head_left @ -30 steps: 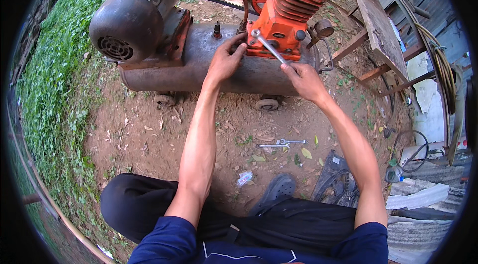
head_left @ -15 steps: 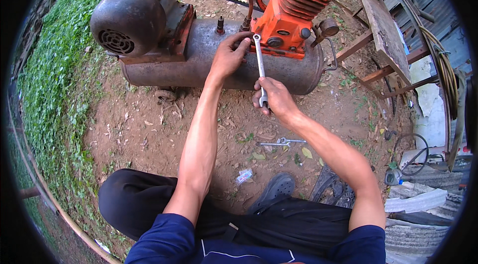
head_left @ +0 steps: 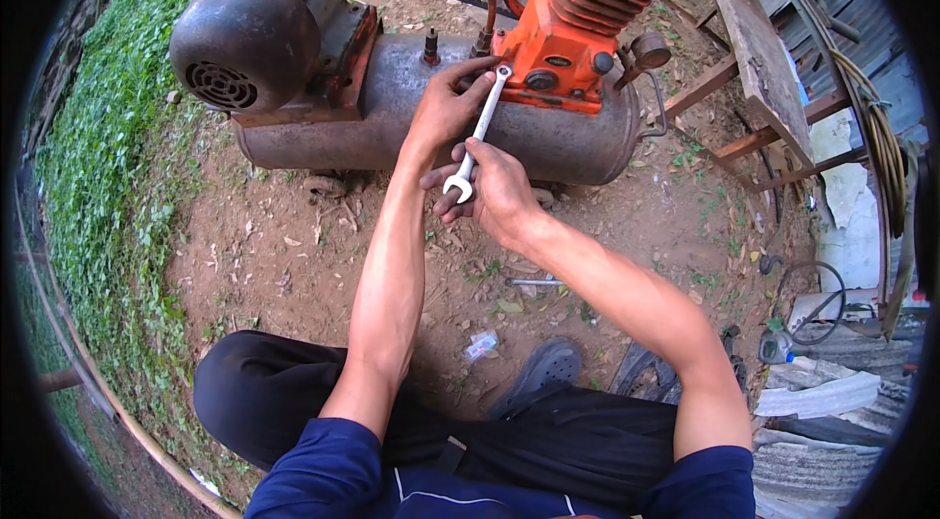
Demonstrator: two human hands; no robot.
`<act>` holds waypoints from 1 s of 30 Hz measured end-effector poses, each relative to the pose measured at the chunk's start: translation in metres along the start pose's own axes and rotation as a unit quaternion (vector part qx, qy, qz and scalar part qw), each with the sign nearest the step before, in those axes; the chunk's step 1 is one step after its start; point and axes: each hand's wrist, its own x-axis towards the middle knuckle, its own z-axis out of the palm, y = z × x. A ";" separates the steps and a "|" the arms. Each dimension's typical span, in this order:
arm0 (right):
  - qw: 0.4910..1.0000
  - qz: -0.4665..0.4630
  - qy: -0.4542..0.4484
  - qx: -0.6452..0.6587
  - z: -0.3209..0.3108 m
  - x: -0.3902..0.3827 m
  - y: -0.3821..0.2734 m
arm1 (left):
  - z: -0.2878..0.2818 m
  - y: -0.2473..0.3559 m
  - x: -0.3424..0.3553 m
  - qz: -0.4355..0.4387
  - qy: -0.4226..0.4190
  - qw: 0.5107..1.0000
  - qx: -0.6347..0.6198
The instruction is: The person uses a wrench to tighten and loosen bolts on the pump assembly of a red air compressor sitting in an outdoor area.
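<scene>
A long silver wrench [head_left: 482,122] is just above the middle of the frame, leaning up and a little to the right. The right hand [head_left: 488,188] has its lower end, pinching the handle with the thumb on top and the fingers below; those fingers are a little spread, and the open end of the wrench lies over them. The top end, a ring, is at the bottom left edge of the orange pump [head_left: 592,24], but I cannot tell if it sits on a bolt. The left hand [head_left: 448,113] is up by that ring. Its thumb and pointing finger reach toward it, but I cannot tell if they pinch anything. The pump sits on a brown, rusty tank [head_left: 392,98] in the upper middle. A big round motor [head_left: 245,39] sits on the tank at the upper left. Another wrench [head_left: 534,282] lies on the dirt below the middle, near the right arm. A small wrapper [head_left: 480,346] and a grey-blue shoe [head_left: 548,372] are lower down.
</scene>
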 end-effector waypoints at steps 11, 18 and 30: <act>0.997 -0.011 0.035 -0.063 -0.025 -0.012 0.001 | 0.008 0.008 -0.004 0.000 0.026 0.999 0.030; 0.988 0.037 0.029 -0.147 -0.039 -0.019 -0.016 | 0.012 0.005 -0.005 0.022 0.034 0.999 0.010; 0.790 -0.053 0.101 -0.602 -0.129 -0.009 -0.095 | 0.022 0.007 -0.009 0.032 0.084 0.993 0.077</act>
